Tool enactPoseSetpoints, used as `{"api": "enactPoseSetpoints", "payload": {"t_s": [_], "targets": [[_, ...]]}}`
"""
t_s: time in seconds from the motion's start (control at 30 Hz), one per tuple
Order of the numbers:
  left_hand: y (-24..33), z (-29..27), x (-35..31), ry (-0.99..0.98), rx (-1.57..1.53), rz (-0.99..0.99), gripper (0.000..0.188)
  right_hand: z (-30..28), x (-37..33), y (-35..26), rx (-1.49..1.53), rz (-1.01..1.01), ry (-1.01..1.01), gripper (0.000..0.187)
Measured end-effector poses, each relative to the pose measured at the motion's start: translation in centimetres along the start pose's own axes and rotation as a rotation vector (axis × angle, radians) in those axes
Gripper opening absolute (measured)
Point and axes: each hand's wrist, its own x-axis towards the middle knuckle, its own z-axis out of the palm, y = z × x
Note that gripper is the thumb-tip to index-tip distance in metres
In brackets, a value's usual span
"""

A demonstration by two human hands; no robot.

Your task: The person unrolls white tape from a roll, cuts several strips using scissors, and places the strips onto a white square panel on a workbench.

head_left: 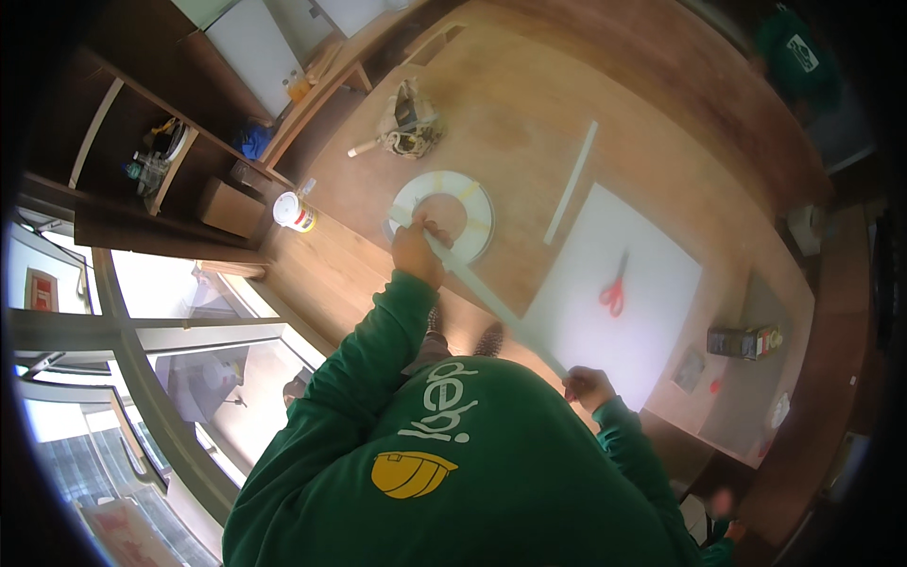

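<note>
Evidently pinching a pale strip (487, 294) in left hand (417, 253), at the rim of a white roll (478, 213), and right hand (588, 386), beside a white sheet (652, 274), with elbows bent. Holding it slantwise along a wooden table (520, 123), with shelves (222, 156) and windows (250, 387) leftward.

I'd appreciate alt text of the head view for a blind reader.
A person's left hand and right hand hold a pale strip between them, the left over a white ring on a brown table. Red-handled scissors lie on a white sheet.

Seemingly a workshop: broad wooden worktable (529, 80), scissors (614, 297), open shelves (96, 130).
</note>
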Motion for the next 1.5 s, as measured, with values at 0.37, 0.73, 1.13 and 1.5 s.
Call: {"api": "enactPoseSetpoints", "payload": {"t_s": [0.37, 0.73, 1.13, 1.5], "targets": [[-0.5, -1.0, -1.2, 0.139, -0.085, -0.059, 0.015, -0.6, -0.4, 2.2, -0.319, 0.03, 0.086, 0.02], [-1.6, -2.3, -2.5, -0.102, -0.04, -0.06, 0.008, 1.5, 0.8, 5.1, -0.698, -0.19, 0.067, 0.02], [11.4, -4.2, -1.5, -0.183, 0.539, -0.366, 0.021, -8.9, 16.8, 9.1, -0.527, -0.079, 0.905, 0.022], [15.4, -6.9, -2.4, -0.315, 1.144, -0.386, 0.024, -14.1, 23.4, 10.0, -0.791, 0.48, 0.739, 0.042]]}}
